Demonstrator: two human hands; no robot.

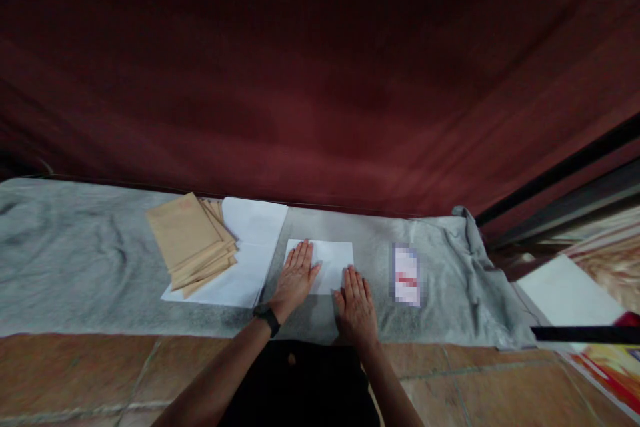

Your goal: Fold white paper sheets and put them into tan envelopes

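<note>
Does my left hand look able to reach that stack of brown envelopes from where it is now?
Probably yes. The left hand lies flat on the white sheet, and the envelopes sit just to its left on a larger white paper. Nothing stands between them on the grey cloth.

Both forearms reach forward from the near edge, converging slightly. The left hand [296, 273] lies flat, palm down, fingers together and pointing far. The right hand [356, 303] lies flat too, just right of it and slightly nearer, fingers extended.

Matt white paper [327, 263], grey cloth [90, 267]
</note>
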